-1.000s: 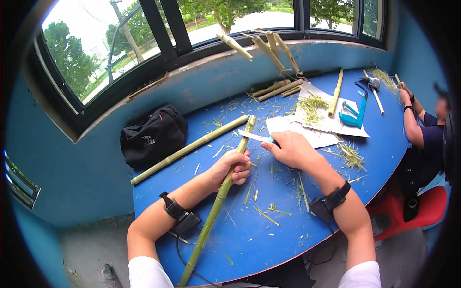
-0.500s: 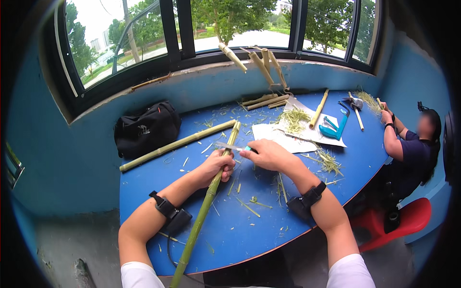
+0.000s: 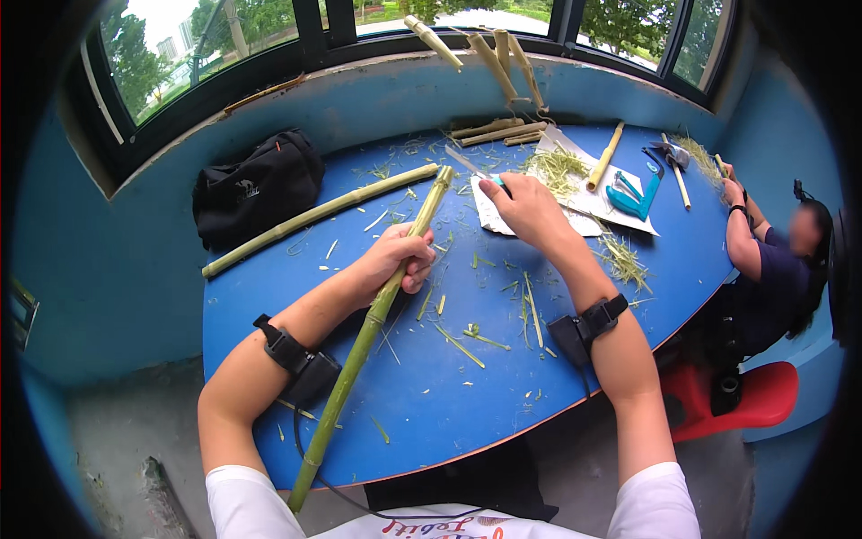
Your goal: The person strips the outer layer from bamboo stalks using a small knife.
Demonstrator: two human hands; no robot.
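My left hand (image 3: 400, 258) is wrapped round a long green bamboo pole (image 3: 359, 350), gripping it near its upper end. The pole slants from the lower left, near my body, up toward the middle of the table; its top part is pale, with the green skin gone. In my right hand (image 3: 530, 208) is a knife with a teal handle, its thin metal blade (image 3: 464, 163) pointing up and left. The blade is apart from the pole, just beyond and right of its tip. A second, pale bamboo pole (image 3: 314, 224) lies to the left.
A black bag (image 3: 259, 187) sits at the table's left. Green shavings (image 3: 558, 169) lie on white paper (image 3: 628, 225) beside a teal folding saw (image 3: 636, 199) and a short bamboo piece (image 3: 606, 157). Another person (image 3: 763, 260) works at the far right, near a red chair (image 3: 745, 400).
The knife has come off the pole and moved away, up and to the right, with my right hand. The view has tilted down slightly. My left hand keeps its grip.
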